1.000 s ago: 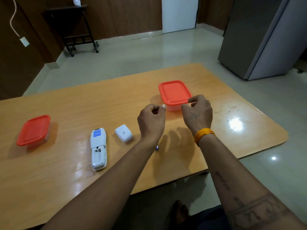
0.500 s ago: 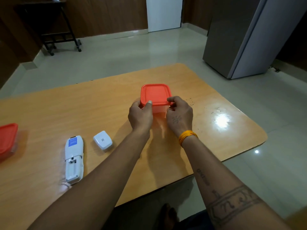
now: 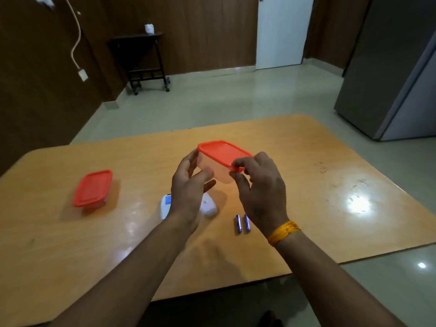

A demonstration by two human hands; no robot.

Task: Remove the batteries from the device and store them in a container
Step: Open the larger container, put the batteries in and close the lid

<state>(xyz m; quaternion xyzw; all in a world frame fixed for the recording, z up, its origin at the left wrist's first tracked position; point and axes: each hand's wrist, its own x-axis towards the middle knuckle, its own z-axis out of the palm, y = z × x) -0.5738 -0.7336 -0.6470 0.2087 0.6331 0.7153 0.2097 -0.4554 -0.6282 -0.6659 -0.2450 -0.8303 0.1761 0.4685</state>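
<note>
A clear plastic container with an orange lid [image 3: 221, 153] is held up above the table, tilted. My left hand [image 3: 188, 187] cups its left side and underside. My right hand [image 3: 259, 192] pinches the near right corner of the lid. Two blue batteries [image 3: 242, 223] lie side by side on the table below my right hand. The white device [image 3: 165, 205] lies on the table, mostly hidden behind my left wrist. Its small white battery cover [image 3: 208, 206] lies beside it.
A second container with an orange lid [image 3: 93, 188] stands on the wooden table [image 3: 330, 185] at the left. A grey fridge [image 3: 389, 79] stands on the floor at the right, a dark trolley [image 3: 146, 62] by the far wall.
Both hands have lifted the container off the table and drawn it nearer, tilting it. The camera has tipped up, and the two batteries have come into view.
</note>
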